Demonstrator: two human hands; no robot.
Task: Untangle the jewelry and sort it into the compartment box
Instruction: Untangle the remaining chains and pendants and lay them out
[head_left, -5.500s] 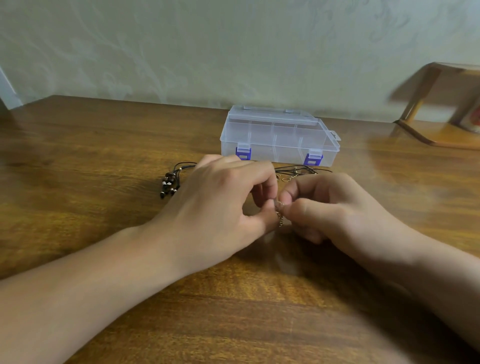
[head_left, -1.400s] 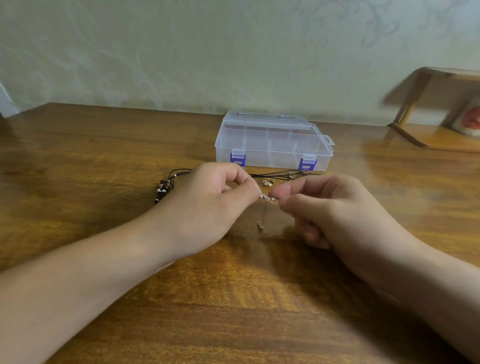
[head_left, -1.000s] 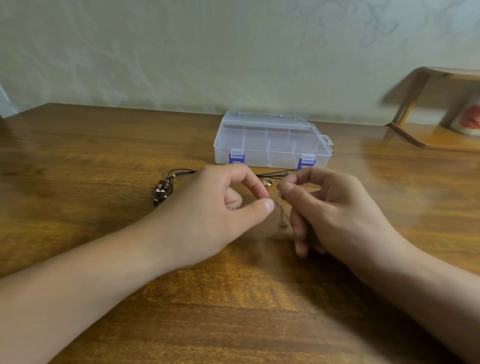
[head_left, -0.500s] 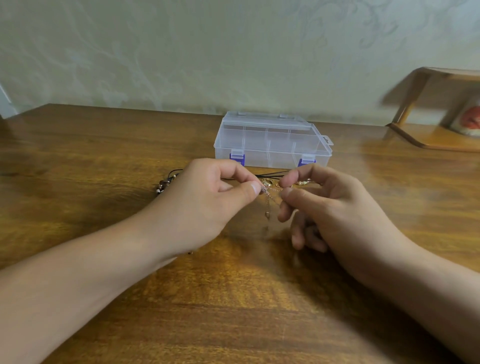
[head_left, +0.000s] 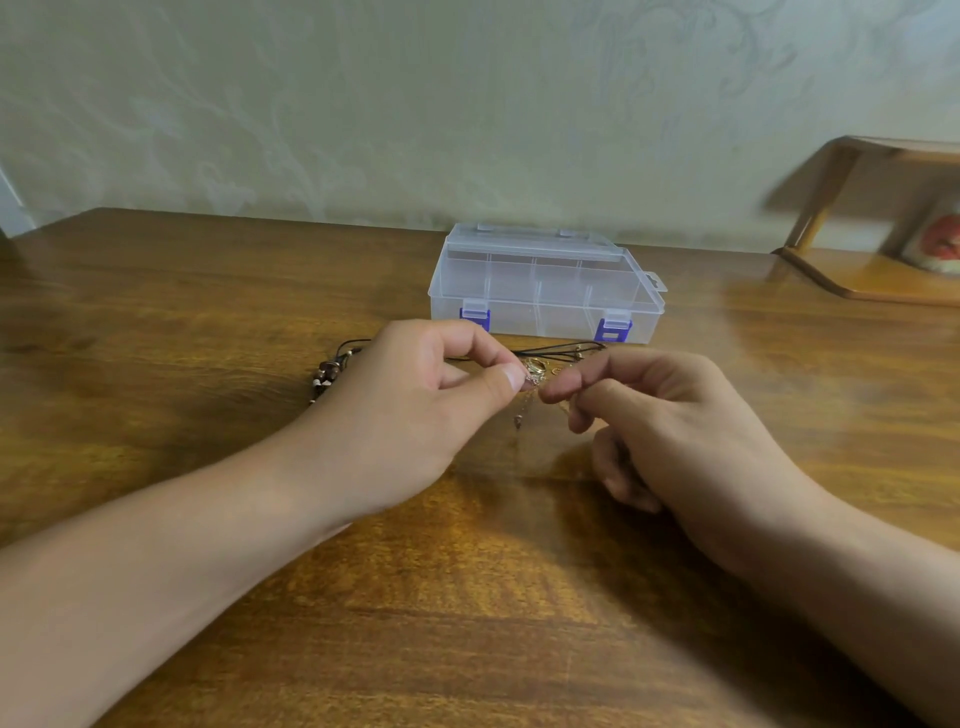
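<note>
My left hand (head_left: 415, 410) pinches one end of the thin chain (head_left: 525, 402) between thumb and forefinger; my right hand (head_left: 670, 426) pinches it just beside; its loose end dangles between them above the table (head_left: 156, 322); the closed compartment box (head_left: 543, 286) sits beyond, black cord (head_left: 556, 349) before it.

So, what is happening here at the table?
A person is untangling jewelry. The left hand and right hand each pinch a thin gold chain just above the wooden table. A black cord necklace with beads lies behind them. The clear compartment box is closed, latches down.
</note>
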